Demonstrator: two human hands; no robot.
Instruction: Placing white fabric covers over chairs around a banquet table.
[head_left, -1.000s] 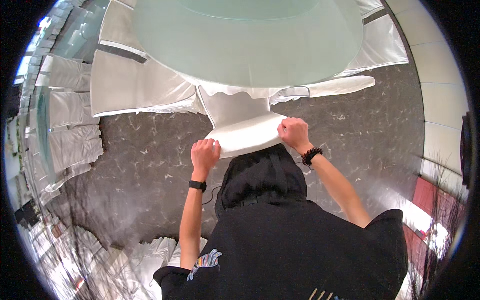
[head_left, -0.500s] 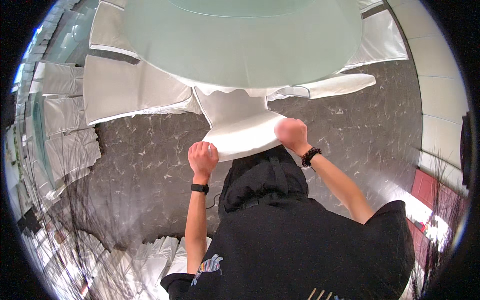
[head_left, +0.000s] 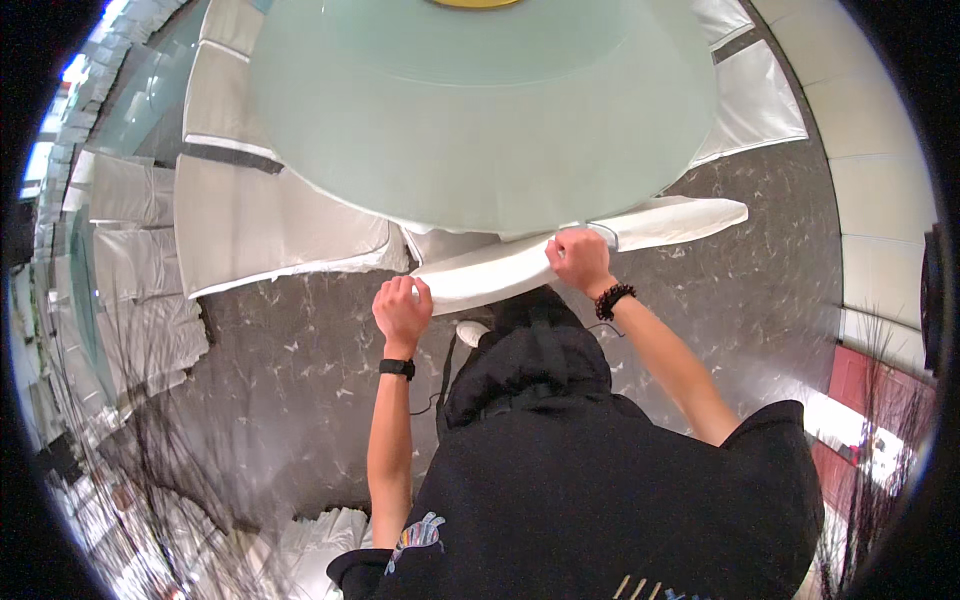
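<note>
left hand (head_left: 402,308), right hand (head_left: 577,258), both gripping white chair back (head_left: 490,277)

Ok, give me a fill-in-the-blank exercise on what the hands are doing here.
1. Both hands grip the top edge of a white ____ back.
2. The left hand wears a black ____ on its wrist.
3. The right hand wears a dark beaded ____.
4. The chair stands at a round ____ table.

Missing: chair; watch; bracelet; glass

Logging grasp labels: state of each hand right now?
Left hand: closed, gripping the top edge of the white chair back.
Right hand: closed on the same chair back.
</note>
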